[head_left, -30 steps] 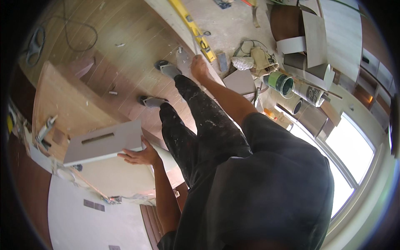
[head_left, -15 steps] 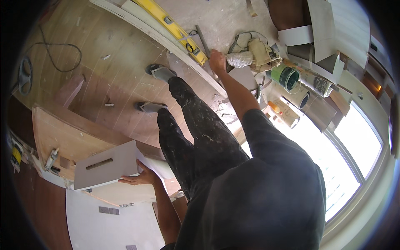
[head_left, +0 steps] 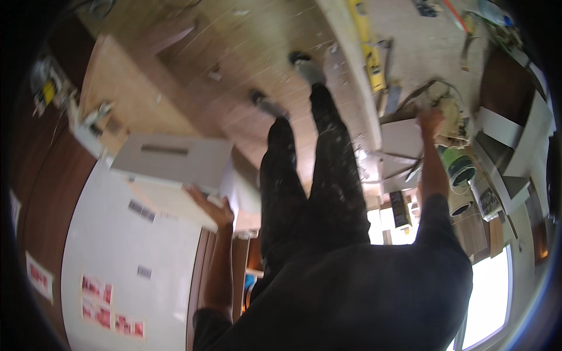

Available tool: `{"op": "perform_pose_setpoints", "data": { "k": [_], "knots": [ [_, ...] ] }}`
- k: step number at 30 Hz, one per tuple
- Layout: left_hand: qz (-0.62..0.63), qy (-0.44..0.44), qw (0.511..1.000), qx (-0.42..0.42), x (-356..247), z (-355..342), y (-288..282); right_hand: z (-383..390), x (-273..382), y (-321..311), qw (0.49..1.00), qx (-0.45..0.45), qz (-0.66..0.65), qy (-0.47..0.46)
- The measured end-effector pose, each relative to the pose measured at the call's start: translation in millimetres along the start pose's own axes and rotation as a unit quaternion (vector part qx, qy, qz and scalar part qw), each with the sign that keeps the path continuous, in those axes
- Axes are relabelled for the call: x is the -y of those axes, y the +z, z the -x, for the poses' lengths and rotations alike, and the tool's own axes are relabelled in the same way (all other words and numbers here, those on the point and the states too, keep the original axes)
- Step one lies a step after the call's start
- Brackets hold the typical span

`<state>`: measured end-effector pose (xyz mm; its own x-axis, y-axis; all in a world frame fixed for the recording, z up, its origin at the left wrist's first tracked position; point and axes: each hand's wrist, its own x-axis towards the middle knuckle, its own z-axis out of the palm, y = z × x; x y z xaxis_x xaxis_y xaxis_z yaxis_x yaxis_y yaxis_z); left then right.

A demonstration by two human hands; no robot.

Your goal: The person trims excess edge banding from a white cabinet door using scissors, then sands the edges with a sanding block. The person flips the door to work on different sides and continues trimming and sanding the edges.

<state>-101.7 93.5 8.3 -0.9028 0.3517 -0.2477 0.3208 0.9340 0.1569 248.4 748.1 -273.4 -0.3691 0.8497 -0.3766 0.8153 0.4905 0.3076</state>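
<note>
Grey panel [head_left: 202, 159] (slotted, pale-edged), left hand [head_left: 212, 207] grasping its corner; right hand [head_left: 432, 121] too blurred to tell.

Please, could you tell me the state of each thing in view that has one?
Slotted grey board: broad face up
Left hand: at the board's edge, fingers spread
Right hand: blurred, at the beige cloth item; grip unclear
Beige cloth item: crumpled
Green bucket: uncovered, contents unclear
Yellow level: lying down
</note>
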Motion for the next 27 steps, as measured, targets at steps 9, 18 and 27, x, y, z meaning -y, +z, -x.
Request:
{"op": "perform_pose_setpoints", "data": {
  "k": [9, 18, 27],
  "knots": [
    [0.2, -0.407, 0.853, -0.26, 60, -113, -19, 79, 122, -129, 0.958, -0.025, -0.26, -0.116],
    [0.123, -0.424, 0.859, -0.261, 84, -144, 13, 325, 387, -149, 0.689, 0.397, -0.585, -0.162],
    [0.154, -0.443, 0.852, -0.233, 60, -148, -1, 372, 471, -148, 0.688, 0.361, -0.625, -0.08]
  ]
}}
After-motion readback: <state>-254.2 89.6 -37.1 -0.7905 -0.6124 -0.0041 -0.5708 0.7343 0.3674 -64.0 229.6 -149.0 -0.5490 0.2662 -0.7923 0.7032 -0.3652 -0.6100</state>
